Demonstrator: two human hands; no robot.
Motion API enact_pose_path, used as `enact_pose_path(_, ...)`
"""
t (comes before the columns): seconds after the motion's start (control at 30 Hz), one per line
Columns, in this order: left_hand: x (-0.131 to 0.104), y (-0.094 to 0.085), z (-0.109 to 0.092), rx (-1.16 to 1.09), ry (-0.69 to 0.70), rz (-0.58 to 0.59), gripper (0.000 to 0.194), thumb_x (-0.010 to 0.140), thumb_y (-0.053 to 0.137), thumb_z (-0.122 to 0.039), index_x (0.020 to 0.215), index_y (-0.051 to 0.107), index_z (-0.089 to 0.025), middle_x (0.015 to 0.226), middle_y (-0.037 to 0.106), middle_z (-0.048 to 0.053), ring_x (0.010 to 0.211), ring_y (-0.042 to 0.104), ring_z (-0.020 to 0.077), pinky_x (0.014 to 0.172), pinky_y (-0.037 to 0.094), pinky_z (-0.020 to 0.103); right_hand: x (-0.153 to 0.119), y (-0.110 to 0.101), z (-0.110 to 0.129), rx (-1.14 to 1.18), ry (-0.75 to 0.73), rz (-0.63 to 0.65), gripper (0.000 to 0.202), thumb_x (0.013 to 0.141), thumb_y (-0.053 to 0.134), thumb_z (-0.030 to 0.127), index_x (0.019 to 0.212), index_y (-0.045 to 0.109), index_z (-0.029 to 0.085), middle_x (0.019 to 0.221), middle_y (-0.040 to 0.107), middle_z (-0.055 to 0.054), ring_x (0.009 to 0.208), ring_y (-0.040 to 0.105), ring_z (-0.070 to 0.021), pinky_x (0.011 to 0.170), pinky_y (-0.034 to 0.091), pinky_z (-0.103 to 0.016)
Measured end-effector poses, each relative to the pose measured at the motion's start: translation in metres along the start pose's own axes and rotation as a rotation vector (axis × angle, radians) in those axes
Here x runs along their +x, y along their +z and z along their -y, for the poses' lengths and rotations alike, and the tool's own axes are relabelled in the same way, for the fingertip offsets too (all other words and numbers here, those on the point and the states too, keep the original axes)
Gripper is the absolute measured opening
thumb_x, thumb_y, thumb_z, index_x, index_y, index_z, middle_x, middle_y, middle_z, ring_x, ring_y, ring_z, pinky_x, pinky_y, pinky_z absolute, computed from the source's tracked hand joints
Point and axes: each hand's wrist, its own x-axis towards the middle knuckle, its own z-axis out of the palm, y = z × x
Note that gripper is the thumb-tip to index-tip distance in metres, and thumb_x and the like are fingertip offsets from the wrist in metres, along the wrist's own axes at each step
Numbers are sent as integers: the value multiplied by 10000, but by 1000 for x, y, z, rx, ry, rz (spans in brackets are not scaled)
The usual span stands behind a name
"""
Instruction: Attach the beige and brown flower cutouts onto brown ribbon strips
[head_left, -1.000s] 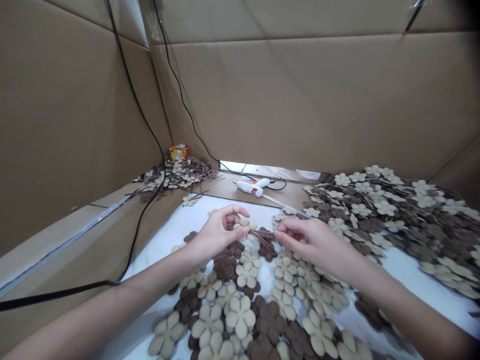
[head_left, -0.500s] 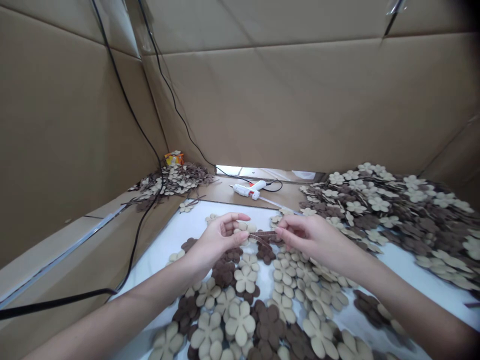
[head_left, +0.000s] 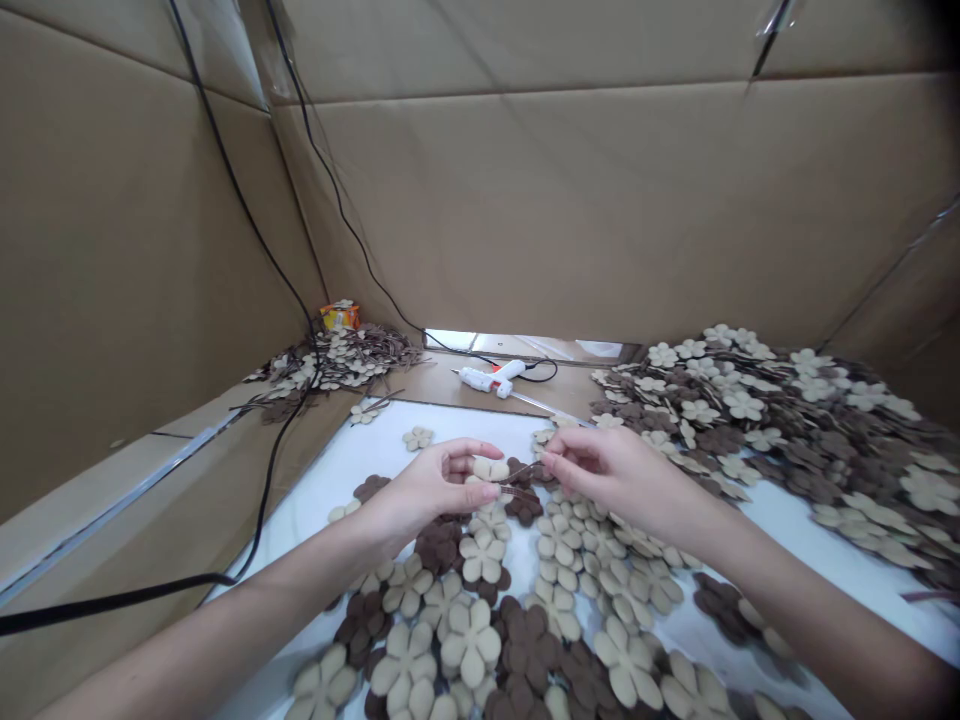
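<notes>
Half a second ago one length of the narrow brown ribbon with pale stitching [head_left: 520,494] ran straight between the hands; now it slants up to the right, and the lower length sticks out further beneath it. From where I stand, the left hand [head_left: 431,488] pinches the ribbon under its thumb, fingers curved above. A cream five-petalled flower [head_left: 490,468] shows in that gap; whether it is held, I cannot tell. The right hand [head_left: 611,465], knuckles up, grips the upper length in a tight fingertip pinch. Both hover over a white board [head_left: 375,440] strewn with cream and dark-brown flowers [head_left: 470,640]. Brown cardboard walls [head_left: 562,220] box the place in. An orange-and-yellow packet [head_left: 341,318] stands at the back left, its contents hidden.
</notes>
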Motion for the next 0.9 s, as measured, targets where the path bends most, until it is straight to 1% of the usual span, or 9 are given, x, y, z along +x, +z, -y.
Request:
enact_pose_path(0.3,4,-3,1,85,53,-49,388,628,778,-241,982,636,-170,694,599,-23,653,563,103,609,423,207,0,1,-2,-18,6,4,291,898,412,413,783,596,219,638,605,14,565,513,-134,516,315,-241)
enact_pose_path(0.5,5,-5,5,31,51,16,419,619,786,-200,1010,638,-176,700,613,-24,656,567,100,618,431,204,0,1,-2,7,15,12,306,905,398,430,814,594,214,696,626,-3,607,548,-148,562,364,-257)
enact_pose_path(0.53,6,-6,7,10,48,29,427,624,786,-209,1021,634,-176,720,626,-15,665,574,103,629,438,210,-1,2,-1,31,20,18,297,900,407,447,868,593,217,743,639,-11,641,564,-155,585,382,-262)
enact_pose_path(0.6,7,-9,9,-24,37,56,449,638,784,-237,1052,621,-176,779,651,12,689,592,113,651,451,223,-2,6,1,123,16,41,333,880,446,479,1090,534,235,881,652,-30,765,596,-177,672,423,-281)
enact_pose_path(0.67,6,-10,11,-41,24,72,481,642,785,-257,1081,605,-178,830,667,35,711,610,124,668,460,234,-2,12,2,248,-5,77,536,848,512,485,1300,342,252,994,633,-47,894,593,-193,768,440,-311)
enact_pose_path(0.7,6,-10,10,-42,17,73,496,640,787,-260,1092,599,-181,836,670,38,714,615,127,671,463,236,-2,16,2,309,-16,92,624,836,542,467,1346,252,254,1007,623,-49,921,589,-195,790,444,-322)
enact_pose_path(0.77,5,-9,8,-42,10,66,514,638,789,-257,1107,591,-188,824,672,30,706,619,124,673,466,233,-1,22,0,419,-19,103,661,837,562,404,1357,183,250,931,617,-29,880,597,-183,769,460,-325)
enact_pose_path(0.83,4,-7,6,-28,16,35,502,641,785,-248,1101,591,-193,784,667,9,680,615,112,660,464,221,1,26,-2,515,-8,91,587,851,550,343,1326,220,241,841,606,-5,800,605,-166,714,470,-309)
enact_pose_path(0.9,3,-5,3,2,34,-22,482,647,778,-248,1088,590,-195,743,659,-8,661,614,110,644,464,217,2,26,-3,594,-6,73,534,856,542,311,1301,255,237,827,609,-3,768,613,-158,682,473,-295)
